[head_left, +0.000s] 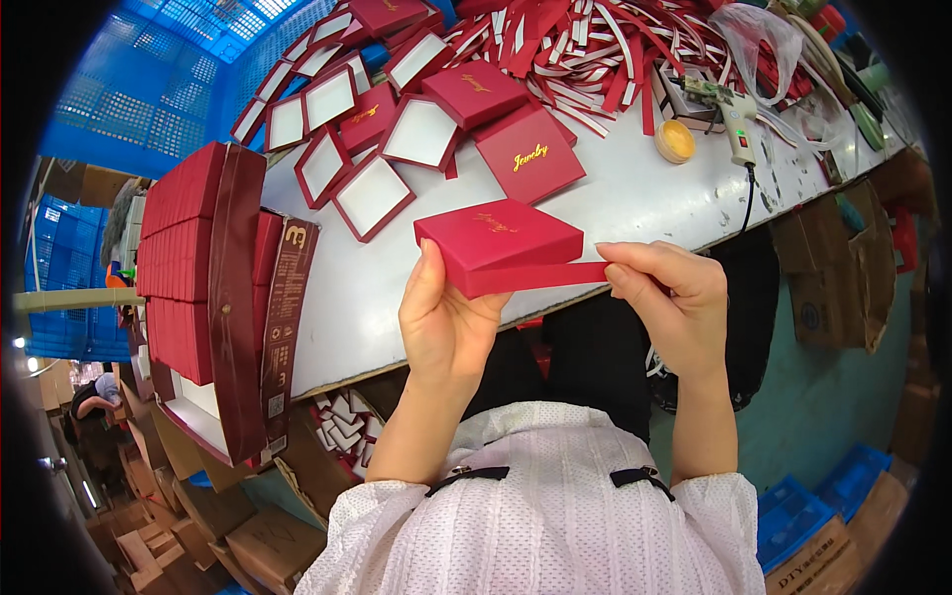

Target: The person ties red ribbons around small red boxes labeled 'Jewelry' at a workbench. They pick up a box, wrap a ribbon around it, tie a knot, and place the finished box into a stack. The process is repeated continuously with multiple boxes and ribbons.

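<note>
Above the near edge of the table, my left hand (pixel 446 322) grips a red jewelry box lid (pixel 506 233) from below and its left side. Gold lettering marks the lid's top. A red paper strip (pixel 550 276) runs along the lid's front side, and its right part stands away from it. Between thumb and fingers, my right hand (pixel 674 293) pinches the strip's free right end. Beyond the lid, other red lids (pixel 531 154) lie on the table, and several white-lined ones (pixel 372 198) lie face up.
A heap of red and white strips (pixel 585 50) covers the table's back. At the right lie a glue gun (pixel 736 124) with a cord and a round yellow tub (pixel 674 141). Stacked red boxes fill a carton (pixel 238 307) at the left. Blue crates (pixel 139 99) stand behind it.
</note>
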A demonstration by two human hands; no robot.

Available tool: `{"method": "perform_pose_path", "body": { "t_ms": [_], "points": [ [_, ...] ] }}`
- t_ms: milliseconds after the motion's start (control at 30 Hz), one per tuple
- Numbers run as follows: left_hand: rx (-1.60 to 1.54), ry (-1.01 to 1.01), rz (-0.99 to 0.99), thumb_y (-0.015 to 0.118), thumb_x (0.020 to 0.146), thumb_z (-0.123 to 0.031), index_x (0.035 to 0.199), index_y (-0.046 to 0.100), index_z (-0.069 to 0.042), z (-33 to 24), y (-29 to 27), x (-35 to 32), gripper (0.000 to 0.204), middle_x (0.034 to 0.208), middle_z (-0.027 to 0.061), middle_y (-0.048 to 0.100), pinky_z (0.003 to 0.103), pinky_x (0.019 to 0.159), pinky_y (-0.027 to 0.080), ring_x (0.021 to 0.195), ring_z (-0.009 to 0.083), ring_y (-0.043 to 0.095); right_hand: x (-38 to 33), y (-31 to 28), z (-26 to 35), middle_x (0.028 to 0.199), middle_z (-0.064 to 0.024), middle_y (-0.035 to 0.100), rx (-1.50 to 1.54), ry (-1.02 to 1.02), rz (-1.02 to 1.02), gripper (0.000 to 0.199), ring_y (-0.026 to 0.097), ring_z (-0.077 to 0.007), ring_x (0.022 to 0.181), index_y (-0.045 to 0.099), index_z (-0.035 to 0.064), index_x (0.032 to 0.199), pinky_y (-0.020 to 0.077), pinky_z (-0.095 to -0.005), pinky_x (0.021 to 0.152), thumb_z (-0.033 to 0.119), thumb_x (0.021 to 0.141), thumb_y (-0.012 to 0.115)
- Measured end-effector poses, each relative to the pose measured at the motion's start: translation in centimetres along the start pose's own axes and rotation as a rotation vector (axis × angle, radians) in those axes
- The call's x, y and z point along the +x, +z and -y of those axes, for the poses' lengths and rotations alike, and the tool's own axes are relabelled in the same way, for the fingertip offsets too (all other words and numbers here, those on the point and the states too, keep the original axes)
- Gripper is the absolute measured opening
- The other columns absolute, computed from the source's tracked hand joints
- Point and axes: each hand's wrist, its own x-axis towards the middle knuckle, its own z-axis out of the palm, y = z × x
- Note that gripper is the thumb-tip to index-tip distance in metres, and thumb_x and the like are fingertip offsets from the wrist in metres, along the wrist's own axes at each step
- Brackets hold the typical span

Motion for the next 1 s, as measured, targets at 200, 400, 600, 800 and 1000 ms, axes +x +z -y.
{"method": "perform_pose_path", "body": {
  "t_ms": [200, 400, 600, 800, 1000],
  "points": [
    [-0.178, -0.079, 0.014, 0.036, 0.087, -0.023, 0.1, 0.044, 0.004, 0.1, 0.4, -1.0, 0.031, 0.102, 0.0195, 0.05, 0.049, 0.084, 0.041, 0.098, 0.0319, 0.049, 0.4, 0.8, 0.2, 0.059, -0.0074, 0.055, -0.023, -0.049, -0.057, 0.014, 0.05, -0.0105, 0.049, 0.061, 0.0014, 0.083, 0.037, -0.021, 0.045, -0.001, 0.069, 0.058],
    [-0.198, -0.076, -0.021, 0.035, 0.087, -0.026, 0.102, 0.043, 0.004, 0.6, 0.2, -1.9, 0.034, 0.103, 0.0196, 0.05, 0.047, 0.081, 0.044, 0.098, 0.0322, 0.049, 0.2, 0.5, 0.2, 0.06, -0.005, 0.057, 0.079, 0.063, 0.004, 0.013, 0.051, -0.0084, 0.052, 0.061, -0.0009, 0.081, 0.0404, -0.019, 0.049, 0.0, 0.069, 0.06],
    [-0.25, -0.075, 0.075, 0.036, 0.087, -0.029, 0.106, 0.041, 0.001, 0.2, -1.4, -1.9, 0.036, 0.105, 0.0156, 0.049, 0.043, 0.082, 0.044, 0.098, 0.0282, 0.05, 0.3, -0.5, -0.3, 0.077, -0.0041, 0.057, 0.275, 0.183, 0.009, 0.025, 0.052, -0.0059, 0.06, 0.057, -0.0006, 0.093, 0.0421, -0.0173, 0.054, 0.001, 0.068, 0.061],
    [-0.288, -0.157, 0.047, 0.032, 0.087, -0.032, 0.108, 0.04, 0.0, -0.3, -2.5, -1.7, 0.039, 0.105, 0.0142, 0.049, 0.038, 0.078, 0.047, 0.097, 0.0257, 0.051, -0.2, -0.9, -0.3, 0.079, -0.0039, 0.052, 0.584, 0.157, -0.009, 0.028, 0.05, -0.0069, 0.071, 0.046, -0.0021, 0.098, 0.0407, -0.0178, 0.063, -0.005, 0.071, 0.055],
    [-0.163, -0.393, 0.011, 0.023, 0.088, -0.035, 0.114, 0.036, 0.0, 1.4, -2.5, -0.3, 0.046, 0.11, 0.0179, 0.046, 0.037, 0.08, 0.046, 0.099, 0.0266, 0.049, -0.7, 1.5, 0.3, 0.071, -0.0089, 0.052, 0.096, -0.224, -0.034, 0.028, 0.054, -0.0155, 0.059, 0.048, 0.0004, 0.091, 0.045, -0.0249, 0.055, -0.007, 0.066, 0.058]
  ]
}}
